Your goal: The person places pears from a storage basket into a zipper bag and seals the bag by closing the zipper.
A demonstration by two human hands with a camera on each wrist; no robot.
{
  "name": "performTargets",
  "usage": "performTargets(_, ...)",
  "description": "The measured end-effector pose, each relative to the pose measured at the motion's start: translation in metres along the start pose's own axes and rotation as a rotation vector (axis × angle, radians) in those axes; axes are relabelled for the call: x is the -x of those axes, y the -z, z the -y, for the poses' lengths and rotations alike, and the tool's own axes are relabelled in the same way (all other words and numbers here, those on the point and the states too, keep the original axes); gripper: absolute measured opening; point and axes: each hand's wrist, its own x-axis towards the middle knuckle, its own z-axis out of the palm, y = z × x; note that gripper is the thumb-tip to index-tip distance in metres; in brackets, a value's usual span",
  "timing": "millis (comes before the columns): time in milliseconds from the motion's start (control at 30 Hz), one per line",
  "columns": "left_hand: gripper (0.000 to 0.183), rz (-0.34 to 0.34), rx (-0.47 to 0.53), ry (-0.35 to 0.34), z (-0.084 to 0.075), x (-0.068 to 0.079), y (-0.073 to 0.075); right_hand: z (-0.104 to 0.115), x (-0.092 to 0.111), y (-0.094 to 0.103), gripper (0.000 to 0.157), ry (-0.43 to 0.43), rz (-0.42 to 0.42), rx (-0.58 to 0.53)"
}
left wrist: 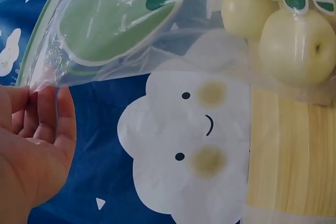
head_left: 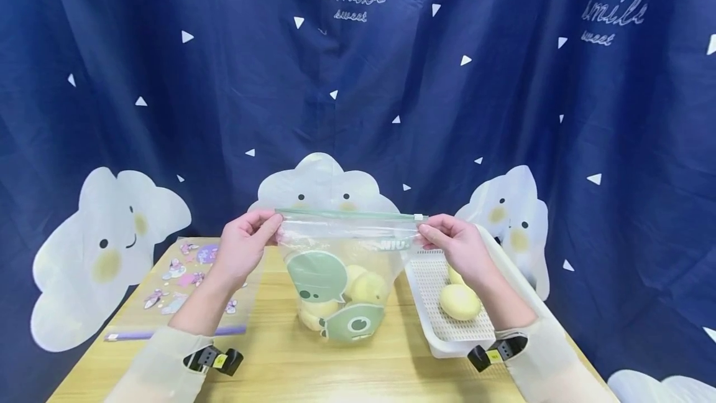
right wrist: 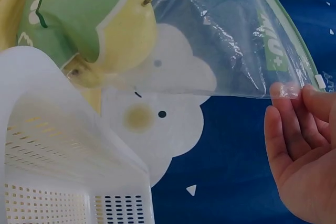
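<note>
L hand [head_left: 243, 246] + R hand [head_left: 460, 247]: grip pinched, bag [head_left: 335, 269] top ends | fruit [head_left: 368, 288] wt. cd. tug film loose, we reckon

Dead centre, between the two hands, it's the clear plastic zip bag with green print [head_left: 341, 266], upright over the pale wooden table [head_left: 313, 375], with round yellow fruits [head_left: 367, 288] inside it! Left hand [head_left: 246, 244] at the top left corner, right hand [head_left: 455, 247] at the top right. Just to the right, the white perforated plastic basket [head_left: 442, 347], with more yellow fruits [head_left: 460, 301] in it. Over on the left, a flat clear plastic pouch with purple edge [head_left: 184, 285] lies on the table; behind everything, the navy fabric curtain [head_left: 358, 79].
</note>
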Motion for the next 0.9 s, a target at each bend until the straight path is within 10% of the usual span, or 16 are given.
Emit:
performTargets(467,0.041,0.054,-0.174,-0.022,-0.006,-0.007,-0.001,-0.003,-0.004,-0.009,0.018,0.091,-0.009,0.002)
performTargets(700,0.037,-0.033,-0.474,-0.399,-0.041,-0.016,-0.036,-0.001,-0.006,-0.013,0.018,0.097,-0.005,0.01)
performTargets(900,0.028,0.186,-0.558,-0.569,-0.07,-0.022,-0.091,0.003,-0.007,-0.016,0.017,0.105,-0.001,0.014)
